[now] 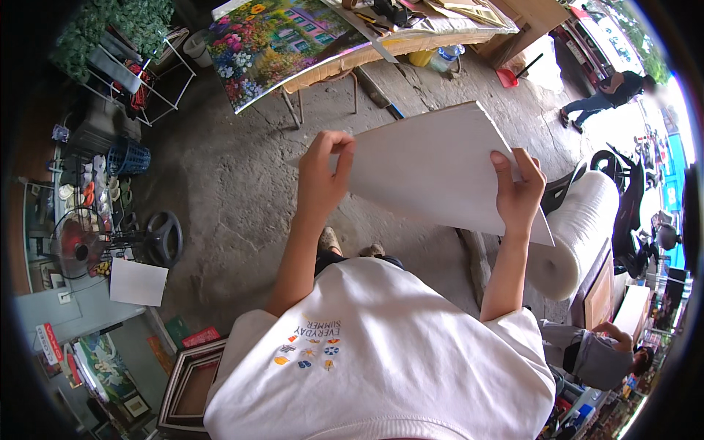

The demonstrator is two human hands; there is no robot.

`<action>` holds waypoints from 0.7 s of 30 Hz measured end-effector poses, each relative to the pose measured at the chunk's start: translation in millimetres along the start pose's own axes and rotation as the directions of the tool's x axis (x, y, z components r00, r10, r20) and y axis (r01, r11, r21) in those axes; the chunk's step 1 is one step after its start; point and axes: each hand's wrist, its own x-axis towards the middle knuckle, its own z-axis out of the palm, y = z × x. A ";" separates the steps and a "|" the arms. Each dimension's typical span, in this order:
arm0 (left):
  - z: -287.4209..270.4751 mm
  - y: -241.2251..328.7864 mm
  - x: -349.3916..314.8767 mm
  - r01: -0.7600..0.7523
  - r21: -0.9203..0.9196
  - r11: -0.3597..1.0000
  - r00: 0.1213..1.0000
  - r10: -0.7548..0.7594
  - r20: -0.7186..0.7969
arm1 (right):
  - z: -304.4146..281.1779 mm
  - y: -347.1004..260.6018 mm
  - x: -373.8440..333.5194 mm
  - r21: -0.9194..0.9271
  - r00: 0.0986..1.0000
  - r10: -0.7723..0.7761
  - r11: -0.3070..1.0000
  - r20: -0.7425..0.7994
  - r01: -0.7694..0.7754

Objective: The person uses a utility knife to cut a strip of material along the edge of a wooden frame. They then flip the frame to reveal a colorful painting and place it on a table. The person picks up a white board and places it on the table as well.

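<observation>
A large white board (433, 165), flat and thin-edged, is held up in front of my body, tilted, above the concrete floor. Its kind beyond a plain white sheet or panel cannot be made out. My left hand (326, 169) is closed at its left side, thumb and fingers bent around the upper edge. On the right side, my right hand (519, 187) grips it with the thumb on the near face and the fingers mostly hidden behind. Both forearms reach up from the white shirt (381, 352).
Ahead stands a table (323, 73) with a colourful flower picture (286, 44) and tools. To the right lies a big bubble-wrap roll (579, 235); left are a pedestal fan (81, 246), blue basket (128, 158) and stacked frames (192, 389). Two other people are at the right.
</observation>
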 end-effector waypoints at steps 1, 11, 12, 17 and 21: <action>6.3 3.3 6.9 -0.023 -0.027 0.999 1.000 0.023 -0.003 | 0.4 -0.9 0.0 0.003 1.000 0.005 1.000 -0.012 -0.005; 37.0 15.1 45.0 -0.358 0.094 0.929 0.931 0.363 -0.045 | -6.3 -3.7 3.2 0.045 0.998 0.030 0.999 -0.063 -0.028; 37.9 14.1 45.7 -0.386 0.115 0.915 0.919 0.393 -0.040 | -7.8 -4.1 3.5 0.033 0.997 0.037 0.999 -0.064 -0.035; 41.4 17.7 51.0 -0.445 0.198 0.873 0.891 0.454 0.000 | -8.5 1.5 2.5 -0.011 0.997 0.015 1.000 -0.072 -0.015; 39.6 21.5 45.5 -0.383 0.256 0.887 0.920 0.392 0.020 | -11.1 5.1 -0.7 -0.039 0.999 0.026 0.999 -0.048 -0.028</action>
